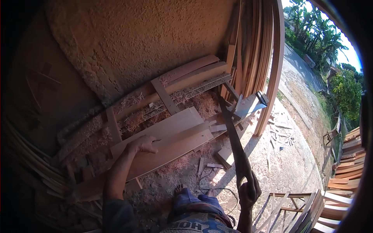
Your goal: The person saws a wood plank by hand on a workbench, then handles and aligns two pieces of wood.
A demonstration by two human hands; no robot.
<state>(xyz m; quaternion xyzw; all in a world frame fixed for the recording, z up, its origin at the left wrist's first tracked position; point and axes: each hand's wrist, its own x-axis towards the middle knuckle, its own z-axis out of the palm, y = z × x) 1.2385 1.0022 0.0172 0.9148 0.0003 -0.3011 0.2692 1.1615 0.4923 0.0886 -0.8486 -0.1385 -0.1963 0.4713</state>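
From where I'm standing, the person's right hand (248,192) is clenching the saw (233,141) by its handle, and the blade is pointing up and away from the body, leaning a little left toward its tip. The board (182,147) is lying left of that grip, its long axis running slantwise from the near left to the far right, so saw and board are crossing in direction. Its right end is sitting just beside the blade in my line of sight, with a gap showing between; I can't tell how high the saw is hanging over it. The left hand (143,144) is the nearer one, resting on the board well short of that end; whether its fingers are pinching an edge, I can't tell. A paler plank (167,125) is lying alongside, on the far side.
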